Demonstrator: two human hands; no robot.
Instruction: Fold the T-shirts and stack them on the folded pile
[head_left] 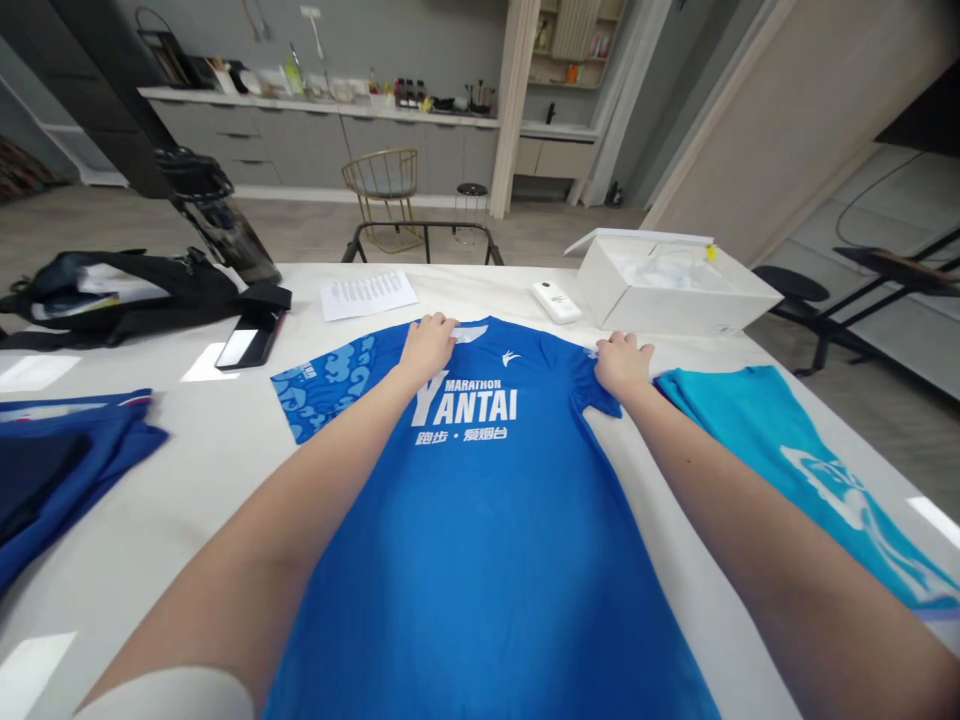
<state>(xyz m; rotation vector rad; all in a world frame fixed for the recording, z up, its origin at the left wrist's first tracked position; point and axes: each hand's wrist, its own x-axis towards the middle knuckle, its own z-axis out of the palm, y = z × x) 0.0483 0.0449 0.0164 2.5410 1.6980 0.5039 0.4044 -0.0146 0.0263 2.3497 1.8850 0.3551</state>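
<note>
A blue T-shirt (480, 530) with white "MARATHON YANTAI" lettering lies front up on the white table, its collar away from me. My left hand (429, 345) is closed at the left shoulder beside the collar, fingers bent on the fabric. At the right sleeve, my right hand (624, 362) has its fingers curled on the bunched cloth. The patterned left sleeve is spread flat, while the right one is gathered and partly hidden by my hand. A folded turquoise garment (757, 420) lies to the right, close to my right forearm.
Dark blue folded clothes (112, 450) lie at the left. Behind them are a black bag (135, 290), a phone (251, 335) and a clear bottle (232, 235). A printed sheet (367, 294), a small white device (556, 302) and an open white box (667, 285) stand along the far edge.
</note>
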